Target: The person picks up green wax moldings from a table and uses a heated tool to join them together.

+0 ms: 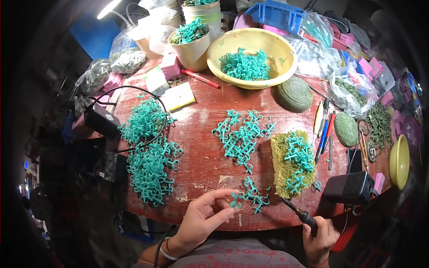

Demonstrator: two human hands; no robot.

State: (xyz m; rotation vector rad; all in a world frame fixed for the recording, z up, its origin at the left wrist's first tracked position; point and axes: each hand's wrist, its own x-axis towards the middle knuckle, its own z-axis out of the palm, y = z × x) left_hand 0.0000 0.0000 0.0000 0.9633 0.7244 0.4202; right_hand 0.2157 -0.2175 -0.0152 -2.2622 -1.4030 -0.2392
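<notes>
Where the red round table (201, 152) curves nearest the person, the left hand (203, 219) pinches a small teal plastic cluster (249, 197) between thumb and fingertips, the piece resting on the tabletop near the front edge. The right hand (319, 234) is closed in a fist round the handle of a soldering iron (298, 211), whose dark tip points up-left toward the cluster — just short of it, not touching as far as can be seen.

Just right of the iron stands a black box-shaped unit (351, 187). Beyond the cluster lies a green foam block (286, 167) carrying several teal pieces, and beside it, at table centre, a loose spread of teal pieces (241, 136). Two larger teal heaps (149, 149) occupy the left side, crossed by a black cable. Pens (325, 129) lie right of the foam block, with two round green pads (295, 94) near them.

At the far edge — a yellow bowl (281, 44) holding more teal pieces, a cream tub (192, 47) likewise filled, and a blue bin (275, 13) behind.
</notes>
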